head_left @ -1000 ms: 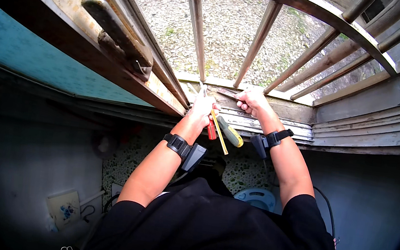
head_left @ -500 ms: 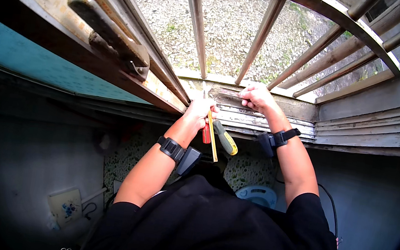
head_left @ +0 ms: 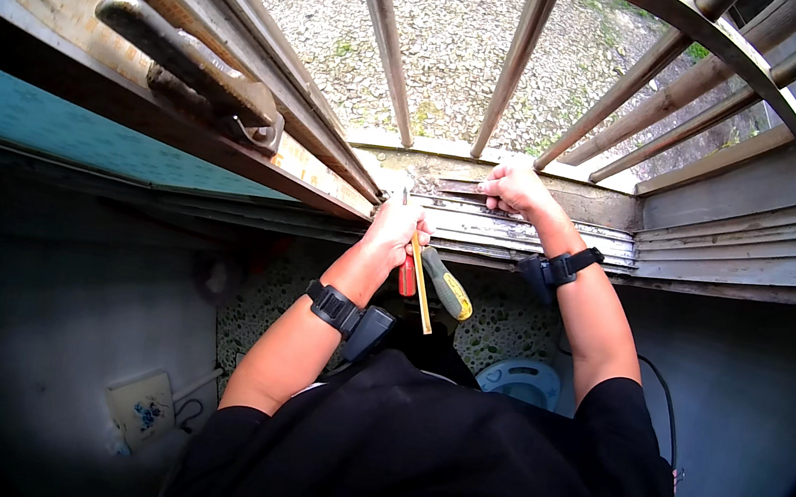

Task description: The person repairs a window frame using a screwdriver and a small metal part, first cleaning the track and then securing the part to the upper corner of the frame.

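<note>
My left hand [head_left: 391, 227] is closed at the window frame's lower corner. It grips a bundle of tools whose ends hang toward me: a red-handled screwdriver [head_left: 407, 277], a tool with a grey and yellow handle [head_left: 446, 285] and a long thin yellow strip [head_left: 422, 290]. The tips of the two handled tools are hidden by the hand. To the right, my right hand [head_left: 518, 192] is closed on the end of a thin, flat, dark strip [head_left: 462, 187], whose exact kind I cannot make out. The strip points left, low over the worn sill [head_left: 595, 206] behind the window track [head_left: 501, 230].
Metal bars [head_left: 384, 46] stand beyond the sill, with stony ground outside. A sliding window frame with a metal handle [head_left: 186, 60] rises at the left. Below are a light-blue plastic basin [head_left: 522, 377] and a dark cable [head_left: 665, 394].
The view has shifted slightly. Both hands stay at the sill with the same things in them; the dark strip now lies a little more level.
</note>
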A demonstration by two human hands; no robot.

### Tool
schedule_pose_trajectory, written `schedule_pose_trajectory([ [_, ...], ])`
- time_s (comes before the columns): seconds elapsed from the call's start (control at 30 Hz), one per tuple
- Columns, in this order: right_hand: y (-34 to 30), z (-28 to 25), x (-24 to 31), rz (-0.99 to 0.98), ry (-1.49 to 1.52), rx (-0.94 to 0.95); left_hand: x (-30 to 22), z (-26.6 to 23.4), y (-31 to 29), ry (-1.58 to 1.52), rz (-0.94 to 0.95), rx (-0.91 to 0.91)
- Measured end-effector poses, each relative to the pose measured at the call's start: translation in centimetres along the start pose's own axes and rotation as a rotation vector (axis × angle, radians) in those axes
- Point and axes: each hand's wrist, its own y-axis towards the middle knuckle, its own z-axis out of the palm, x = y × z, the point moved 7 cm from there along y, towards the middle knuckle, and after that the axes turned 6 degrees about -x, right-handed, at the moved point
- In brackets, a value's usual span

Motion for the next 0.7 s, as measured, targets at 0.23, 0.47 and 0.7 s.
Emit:
schedule_pose_trajectory([
  [0.23, 0.4, 2.2, 0.6, 0.007, 0.033, 0.012, -0.1, 0.2, 0.6, -0.077, -0.054, -0.041],
  [0.47, 0.6, 3.0, 0.6, 0.052, 0.044, 0.055, -0.1, 0.5, 1.4, -0.029, -0.032, -0.062],
  [0.7, 1.5, 3.1, 0.0, 0.083, 0.097, 0.091, -0.2, 1.0, 0.7, 0.029, -0.023, -0.032],
])
